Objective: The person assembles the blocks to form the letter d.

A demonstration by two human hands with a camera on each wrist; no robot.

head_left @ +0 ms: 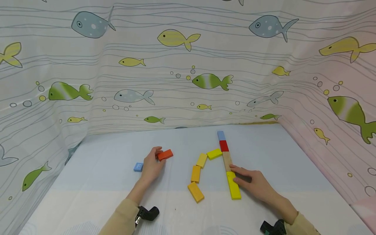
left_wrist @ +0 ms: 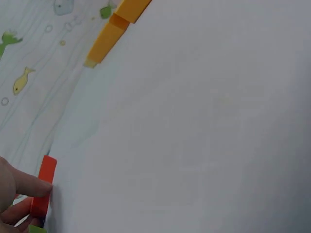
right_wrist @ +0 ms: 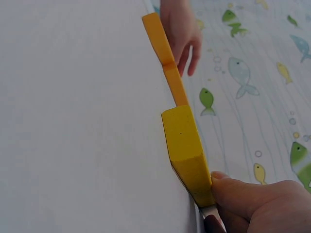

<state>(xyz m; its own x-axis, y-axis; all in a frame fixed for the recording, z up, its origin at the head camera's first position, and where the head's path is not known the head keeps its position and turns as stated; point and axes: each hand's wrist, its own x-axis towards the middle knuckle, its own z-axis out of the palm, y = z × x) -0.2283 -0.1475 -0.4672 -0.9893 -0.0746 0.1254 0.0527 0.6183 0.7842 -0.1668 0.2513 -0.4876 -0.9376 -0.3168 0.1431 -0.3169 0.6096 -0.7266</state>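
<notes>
In the head view, my left hand (head_left: 153, 164) pinches an orange-red block (head_left: 165, 154) between thumb and fingers at the left of the table. The left wrist view shows that block (left_wrist: 47, 170) at its lower left edge. A straight row runs up the right: yellow block (head_left: 233, 187), bare-wood block (head_left: 226, 160), red block (head_left: 223, 146), blue block (head_left: 221, 135). My right hand (head_left: 257, 184) touches the row's right side, with the index finger at the wood block and the thumb against the yellow block (right_wrist: 182, 133). No block is gripped there.
A curve of blocks bends left from the row: a yellow block (head_left: 214, 153), a yellow-orange block (head_left: 201, 160) and orange blocks (head_left: 195, 174). A loose blue block (head_left: 138, 167) lies left of my left hand. A fish-print curtain (head_left: 176, 81) surrounds the white table (head_left: 102, 182).
</notes>
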